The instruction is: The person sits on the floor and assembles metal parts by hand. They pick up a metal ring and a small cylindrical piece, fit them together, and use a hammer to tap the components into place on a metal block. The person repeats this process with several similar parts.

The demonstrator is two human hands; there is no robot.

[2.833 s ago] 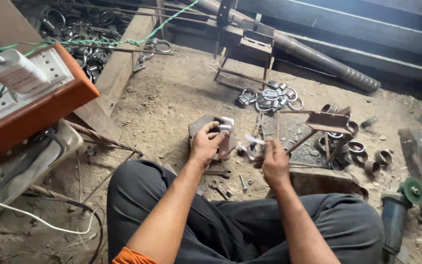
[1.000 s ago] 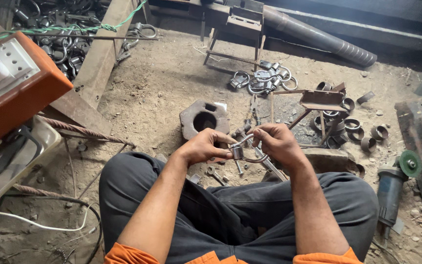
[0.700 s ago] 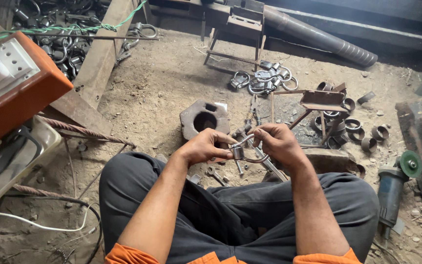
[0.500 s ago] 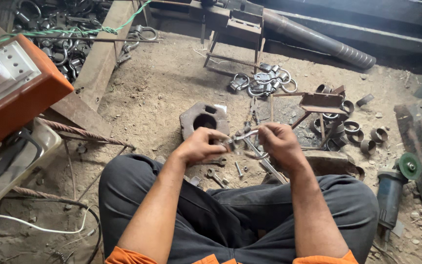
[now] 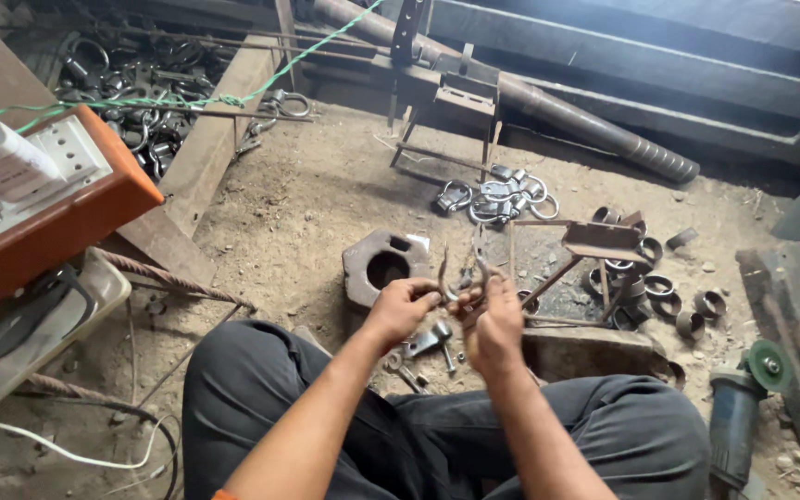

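While both the left hand (image 5: 402, 306) and right hand (image 5: 493, 326) pinch the small curved metal clamp (image 5: 463, 282) between them, a loose grip could drop it among the bolts (image 5: 430, 343) on the dirt.

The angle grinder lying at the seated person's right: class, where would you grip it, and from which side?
Grip the angle grinder around its blue-grey barrel body, coming from above. It lies on the ground with the green disc at the far end, so keep hands behind that disc.
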